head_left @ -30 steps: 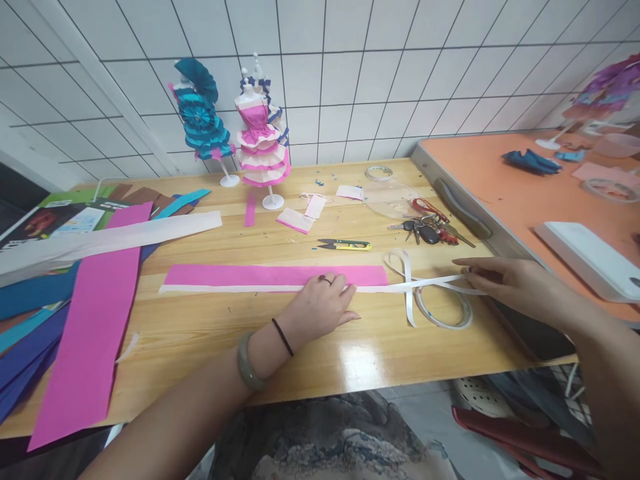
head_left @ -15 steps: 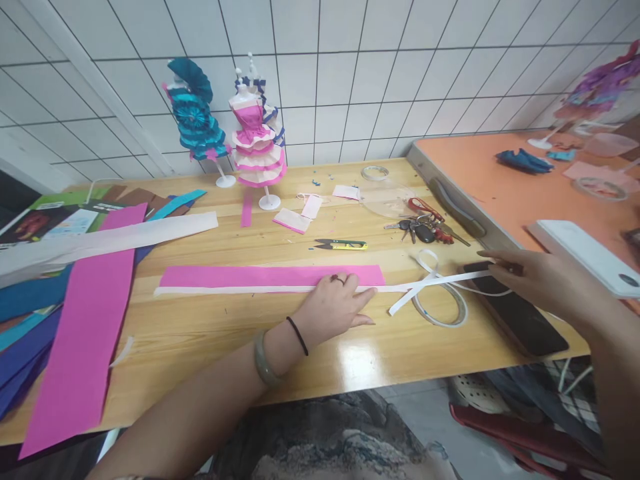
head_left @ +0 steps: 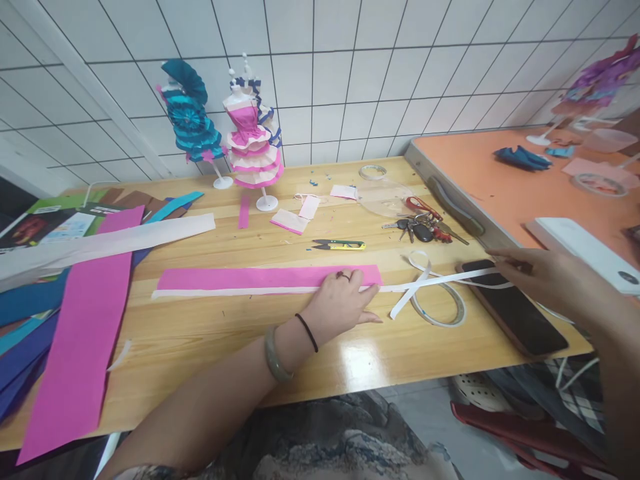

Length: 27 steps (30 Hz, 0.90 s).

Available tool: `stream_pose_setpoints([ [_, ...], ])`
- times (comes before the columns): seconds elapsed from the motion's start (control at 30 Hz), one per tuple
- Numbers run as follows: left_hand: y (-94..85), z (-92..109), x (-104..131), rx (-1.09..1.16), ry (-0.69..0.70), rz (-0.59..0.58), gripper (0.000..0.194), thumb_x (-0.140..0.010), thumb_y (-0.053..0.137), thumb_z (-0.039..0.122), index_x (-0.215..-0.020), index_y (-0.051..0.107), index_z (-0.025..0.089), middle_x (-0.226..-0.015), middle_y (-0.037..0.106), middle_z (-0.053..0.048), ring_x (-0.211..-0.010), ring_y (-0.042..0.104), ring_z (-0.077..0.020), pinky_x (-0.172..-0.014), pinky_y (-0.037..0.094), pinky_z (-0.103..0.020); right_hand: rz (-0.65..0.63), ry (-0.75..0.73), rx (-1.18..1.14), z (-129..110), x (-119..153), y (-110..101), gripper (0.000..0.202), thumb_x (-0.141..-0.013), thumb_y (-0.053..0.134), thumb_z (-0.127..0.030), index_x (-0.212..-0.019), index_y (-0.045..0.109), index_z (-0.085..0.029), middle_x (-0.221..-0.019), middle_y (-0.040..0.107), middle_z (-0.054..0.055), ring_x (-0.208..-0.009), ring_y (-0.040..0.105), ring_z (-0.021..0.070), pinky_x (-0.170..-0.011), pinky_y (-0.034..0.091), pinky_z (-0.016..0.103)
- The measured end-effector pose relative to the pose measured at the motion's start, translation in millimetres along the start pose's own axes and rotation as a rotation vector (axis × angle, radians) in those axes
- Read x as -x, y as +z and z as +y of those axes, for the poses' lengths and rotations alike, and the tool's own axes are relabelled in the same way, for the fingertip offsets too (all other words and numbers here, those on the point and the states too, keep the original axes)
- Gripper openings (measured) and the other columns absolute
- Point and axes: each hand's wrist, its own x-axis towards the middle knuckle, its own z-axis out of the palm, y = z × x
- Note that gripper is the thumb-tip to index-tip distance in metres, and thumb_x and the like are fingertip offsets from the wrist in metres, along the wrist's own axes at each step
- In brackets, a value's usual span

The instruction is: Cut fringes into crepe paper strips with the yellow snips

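Your two bare hands [head_left: 340,300], four small mannequins in ruffled dresses [head_left: 254,150], three pink-and-white rectangular pieces [head_left: 289,221], one pair of yellow-handled snips [head_left: 353,245], one black rectangular phone [head_left: 525,313]

The flat pink strip [head_left: 240,277] lay lengthwise on the wooden table [head_left: 190,333], narrow white tape [head_left: 240,291] along its near edge, looping beyond its right end

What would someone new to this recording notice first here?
Probably the pink-and-white ruffled dress on a small stand at the back of the table, with a teal one just left of it. Next, the long pink strip across the middle, its near edge lined in white, with the left hand pressing near its right end while the right hand holds a white ribbon.
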Motion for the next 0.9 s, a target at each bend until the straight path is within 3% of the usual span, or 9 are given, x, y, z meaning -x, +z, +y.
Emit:
stream_pose_setpoints([
  [0.1,-0.1,1.6,-2.7,0.007,0.002,0.008,0.061,-0.076,0.03,0.066,-0.116,0.047,0.024,-0.095,0.046,-0.01,-0.087,0.047,-0.0233,-0.065,0.036,-0.03,-0.085,0.042,-0.041,0.3,0.3,-1.6,0.036,-0.077,0.052,-0.038,-0.102,0.067,-0.019,-0.067,0.068,0.005,-0.045,0.049,0.0102,-0.052,0.034,0.026],
  [0.3,-1.2,6.6,-9.8,-0.004,0.027,0.012,0.062,-0.076,0.029,0.067,-0.111,0.05,0.02,-0.093,0.048,-0.011,-0.087,0.048,-0.0235,-0.066,0.035,-0.031,-0.049,-0.004,0.013,4.8,-2.0,4.6,0.035,-0.076,0.053,-0.04,-0.099,0.068,-0.019,-0.065,0.068,0.005,-0.042,0.049,0.0111,-0.05,0.035,0.026],
  [0.4,0.6,9.9,-12.5,-0.034,0.055,0.038,0.062,-0.077,0.031,0.066,-0.109,0.051,0.017,-0.092,0.049,-0.011,-0.086,0.048,-0.0241,-0.066,0.034,-0.033,0.059,-0.103,0.133,-3.3,-2.4,0.6,0.034,-0.08,0.049,-0.038,-0.099,0.068,-0.016,-0.073,0.067,0.008,-0.057,0.057,0.0159,-0.053,0.036,0.027],
  [0.5,2.8,13.5,-15.0,-0.046,0.061,0.048,0.062,-0.076,0.033,0.066,-0.104,0.052,0.014,-0.091,0.05,-0.012,-0.085,0.049,-0.0244,-0.066,0.034,-0.033,0.187,-0.154,0.207,-29.7,-1.1,-12.4,0.034,-0.084,0.046,-0.037,-0.105,0.065,-0.018,-0.084,0.064,0.012,-0.078,0.06,0.02,-0.054,0.037,0.027],
  [0.57,2.2,15.5,-15.2,-0.035,0.047,0.044,0.063,-0.075,0.033,0.067,-0.103,0.053,0.014,-0.091,0.05,-0.012,-0.085,0.049,-0.0242,-0.066,0.034,-0.033,0.337,-0.103,0.152,-56.5,2.1,-20.7,0.031,-0.083,0.05,-0.036,-0.103,0.065,-0.018,-0.088,0.064,0.011,-0.074,0.059,0.0181,-0.053,0.037,0.026],
  [0.63,-1.4,16.2,-11.6,-0.013,0.02,0.048,0.064,-0.075,0.034,0.067,-0.108,0.051,0.015,-0.093,0.051,-0.011,-0.086,0.049,-0.0239,-0.067,0.035,-0.033,0.434,-0.188,-0.005,-86.5,8.9,-23.9,0.027,-0.083,0.05,-0.03,-0.101,0.064,-0.016,-0.092,0.064,0.011,-0.072,0.059,0.0156,-0.059,0.042,0.025],
  [0.7,-7.8,13.9,-2.1,0.007,0.001,0.066,0.063,-0.077,0.038,0.064,-0.116,0.047,0.015,-0.096,0.052,-0.011,-0.089,0.049,-0.0239,-0.071,0.036,-0.033,0.409,-0.414,-0.139,-115.0,19.4,-19.9,0.023,-0.083,0.052,-0.024,-0.102,0.062,-0.016,-0.096,0.064,0.012,-0.082,0.059,0.018,-0.071,0.046,0.027],
  [0.77,-15.0,7.9,13.8,0.016,0.006,0.076,0.062,-0.079,0.042,0.058,-0.123,0.041,0.014,-0.102,0.053,-0.012,-0.095,0.049,-0.0238,-0.077,0.037,-0.034,0.303,-0.623,-0.245,-138.7,32.2,-9.6,0.025,-0.084,0.05,-0.019,-0.106,0.059,-0.015,-0.098,0.063,0.013,-0.09,0.059,0.02,-0.076,0.048,0.031],
  [0.9,-19.8,-11.4,55.2,0.023,-0.024,0.044,0.062,-0.081,0.039,0.057,-0.122,0.043,0.011,-0.119,0.051,-0.015,-0.113,0.043,-0.0253,-0.093,0.033,-0.037,0.155,-0.78,-0.254,-170.3,54.4,18.3,0.036,-0.086,0.043,-0.013,-0.122,0.049,-0.013,-0.11,0.061,0.015,-0.101,0.057,0.0227,-0.087,0.047,0.04],
])
